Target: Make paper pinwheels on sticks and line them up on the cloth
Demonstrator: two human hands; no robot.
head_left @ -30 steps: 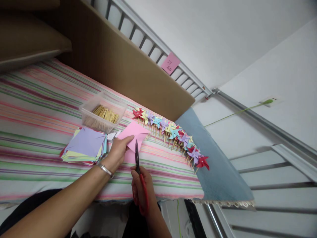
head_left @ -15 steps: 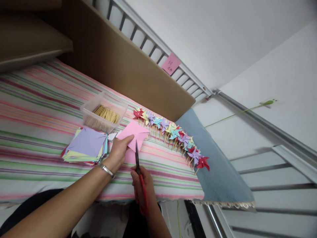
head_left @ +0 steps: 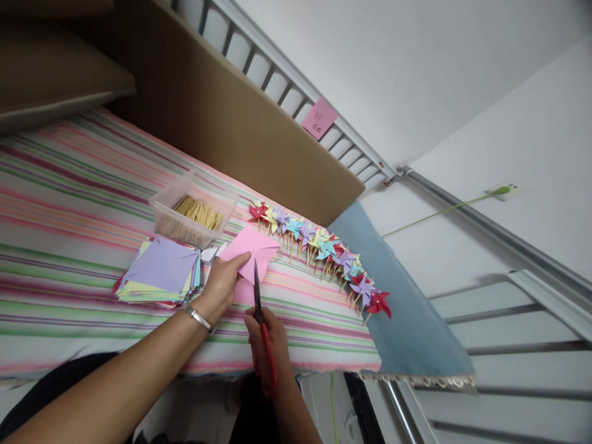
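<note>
Left fingers (head_left: 244,259) clamped on pink paper (head_left: 259,245), right fingers (head_left: 253,328) around scissors (head_left: 257,295), near front edge of striped cloth (head_left: 324,345)

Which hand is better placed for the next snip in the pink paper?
Right, most likely. The right hand holds the red-handled scissors, pointed at the pink paper. The left hand grips that paper, so it seems better suited to steadying it.

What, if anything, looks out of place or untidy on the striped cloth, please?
Mainly the stack of coloured sheets: it lies askew, with uneven edges. Nothing looks spilled; the sticks lie in their clear box. The pink sheet looks slit, plausibly by the scissors there.
</note>
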